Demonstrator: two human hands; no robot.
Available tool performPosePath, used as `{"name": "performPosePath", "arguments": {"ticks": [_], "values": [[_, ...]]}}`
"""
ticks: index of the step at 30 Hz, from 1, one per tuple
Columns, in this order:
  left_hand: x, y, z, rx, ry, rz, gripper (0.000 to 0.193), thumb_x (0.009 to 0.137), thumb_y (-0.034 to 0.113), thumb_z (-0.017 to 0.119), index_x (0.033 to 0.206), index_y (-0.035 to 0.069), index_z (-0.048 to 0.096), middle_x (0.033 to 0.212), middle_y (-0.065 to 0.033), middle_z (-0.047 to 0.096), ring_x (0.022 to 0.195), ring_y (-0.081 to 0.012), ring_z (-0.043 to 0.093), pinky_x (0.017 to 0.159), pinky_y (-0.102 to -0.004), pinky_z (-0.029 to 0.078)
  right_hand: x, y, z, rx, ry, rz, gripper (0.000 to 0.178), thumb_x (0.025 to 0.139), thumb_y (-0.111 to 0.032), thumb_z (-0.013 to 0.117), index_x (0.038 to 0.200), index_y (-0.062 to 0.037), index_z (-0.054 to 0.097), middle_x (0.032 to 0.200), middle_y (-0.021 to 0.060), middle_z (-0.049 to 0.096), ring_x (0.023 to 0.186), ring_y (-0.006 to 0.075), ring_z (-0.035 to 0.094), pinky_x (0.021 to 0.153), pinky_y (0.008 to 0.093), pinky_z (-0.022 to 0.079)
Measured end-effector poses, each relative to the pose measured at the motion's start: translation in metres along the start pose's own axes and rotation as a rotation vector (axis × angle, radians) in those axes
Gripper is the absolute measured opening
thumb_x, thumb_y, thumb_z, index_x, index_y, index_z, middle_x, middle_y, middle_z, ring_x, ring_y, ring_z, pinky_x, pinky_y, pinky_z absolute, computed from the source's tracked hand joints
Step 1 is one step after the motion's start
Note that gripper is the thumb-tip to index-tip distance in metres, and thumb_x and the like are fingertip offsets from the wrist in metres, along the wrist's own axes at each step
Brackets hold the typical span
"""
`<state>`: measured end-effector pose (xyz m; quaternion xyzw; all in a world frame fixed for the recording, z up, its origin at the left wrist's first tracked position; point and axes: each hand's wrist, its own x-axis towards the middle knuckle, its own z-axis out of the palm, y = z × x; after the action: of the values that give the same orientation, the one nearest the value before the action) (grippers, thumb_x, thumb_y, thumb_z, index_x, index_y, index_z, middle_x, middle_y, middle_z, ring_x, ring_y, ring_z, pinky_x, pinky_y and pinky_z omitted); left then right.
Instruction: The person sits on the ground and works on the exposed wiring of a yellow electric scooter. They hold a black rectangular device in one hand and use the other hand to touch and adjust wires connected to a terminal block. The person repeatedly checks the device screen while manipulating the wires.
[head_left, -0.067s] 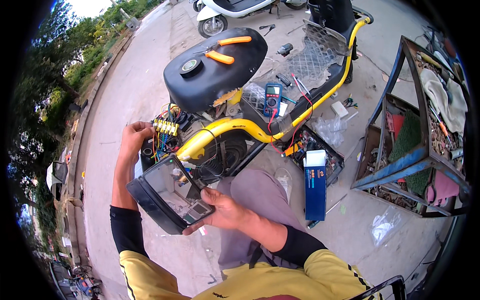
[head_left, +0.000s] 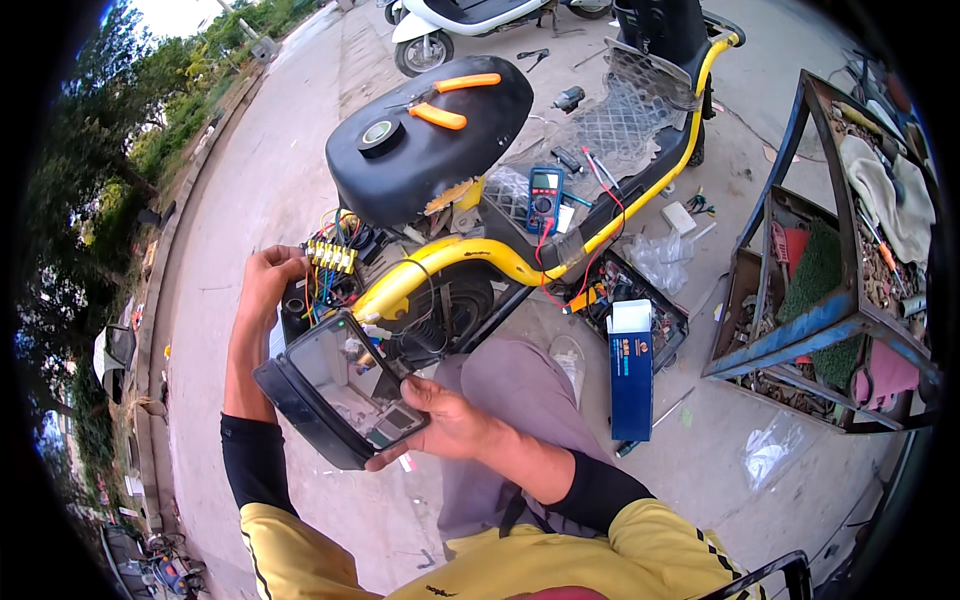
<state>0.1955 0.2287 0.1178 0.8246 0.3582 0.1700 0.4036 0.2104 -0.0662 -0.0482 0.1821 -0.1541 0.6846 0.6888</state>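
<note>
My left hand is closed in a pinch at the left end of a yellow connector block, whose thin coloured wires run into the rear of a yellow-framed scooter. The tips of those fingers are partly hidden. Lower down, my right hand grips the near right corner of a black-rimmed case, thumb on top. The case is tilted and has a glossy, clear-looking face with a small grey panel in one corner. Its far corner is close beneath the wires.
The black scooter seat carries orange-handled pliers and a tape roll. A blue multimeter with red leads lies on the footboard. Right of my knee are a blue box and a parts tray. A metal tool rack stands farther right.
</note>
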Motion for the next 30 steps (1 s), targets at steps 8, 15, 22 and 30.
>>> {"name": "performPosePath", "arguments": {"ticks": [8, 15, 22, 30], "values": [[-0.004, 0.000, 0.000, -0.030, -0.001, 0.009, 0.017, 0.087, 0.002, 0.075, 0.101, -0.008, 0.073, 0.090, -0.0099, 0.074, 0.076, -0.0155, 0.069, 0.071, -0.0294, 0.055, 0.000, 0.002, -0.005, 0.013, -0.030, 0.004, 0.051, 0.113, -0.032, 0.055, 0.159, -0.0150, 0.042, 0.154, 0.0131, 0.057, 0.136, 0.0396, 0.062, 0.102, 0.0774, 0.053], [-0.004, -0.002, 0.000, -0.056, 0.021, 0.010, 0.018, 0.087, 0.001, 0.074, 0.104, -0.007, 0.072, 0.091, -0.0100, 0.074, 0.076, -0.0154, 0.070, 0.072, -0.0288, 0.056, 0.000, 0.002, -0.004, 0.008, -0.019, -0.005, 0.051, 0.112, -0.034, 0.055, 0.159, -0.0151, 0.043, 0.152, 0.0148, 0.059, 0.133, 0.0404, 0.064, 0.102, 0.0769, 0.053], [-0.006, 0.003, 0.002, -0.059, 0.012, -0.005, 0.019, 0.087, 0.000, 0.074, 0.105, -0.007, 0.072, 0.091, -0.0111, 0.076, 0.078, -0.0154, 0.071, 0.073, -0.0285, 0.056, 0.000, 0.003, -0.006, -0.005, -0.009, -0.002, 0.053, 0.112, -0.036, 0.055, 0.159, -0.0167, 0.042, 0.153, 0.0152, 0.058, 0.133, 0.0406, 0.064, 0.101, 0.0760, 0.054], [-0.006, -0.010, -0.004, -0.071, 0.029, 0.006, 0.021, 0.088, 0.002, 0.076, 0.107, -0.006, 0.073, 0.092, -0.0113, 0.077, 0.079, -0.0158, 0.072, 0.074, -0.0296, 0.056, 0.001, 0.002, 0.001, -0.034, -0.009, 0.020, 0.059, 0.111, -0.038, 0.057, 0.160, -0.0102, 0.039, 0.153, 0.0173, 0.057, 0.132, 0.0407, 0.064, 0.101, 0.0730, 0.055]]}}
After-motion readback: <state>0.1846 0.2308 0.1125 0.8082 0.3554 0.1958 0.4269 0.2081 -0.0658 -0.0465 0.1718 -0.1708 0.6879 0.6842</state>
